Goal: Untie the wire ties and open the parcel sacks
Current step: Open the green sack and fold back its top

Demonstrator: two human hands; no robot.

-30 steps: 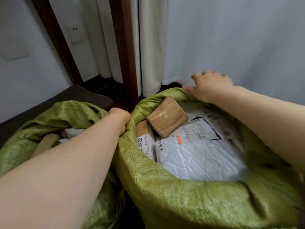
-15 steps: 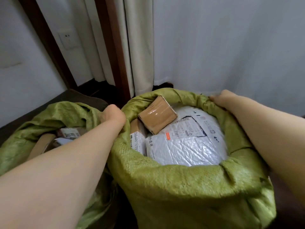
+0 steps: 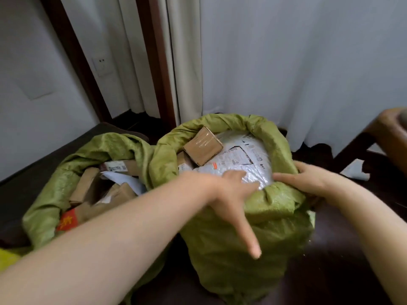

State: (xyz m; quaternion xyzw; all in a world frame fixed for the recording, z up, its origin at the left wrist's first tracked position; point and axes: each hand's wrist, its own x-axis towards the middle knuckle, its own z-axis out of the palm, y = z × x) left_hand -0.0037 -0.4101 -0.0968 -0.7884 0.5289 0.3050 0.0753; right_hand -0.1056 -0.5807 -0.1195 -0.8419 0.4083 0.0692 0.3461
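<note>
Head view, both hands (bare) on sack (image 3: 253, 227)

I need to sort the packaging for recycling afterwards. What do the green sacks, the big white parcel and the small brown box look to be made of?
Right green sack: apparently woven plastic, with a fine weave and slight sheen. Left green sack looks the same. Big white parcel: probably a glossy plastic bubble mailer, with a dimpled surface. Small brown box: cardboard, wrapped in shiny clear tape.
</note>
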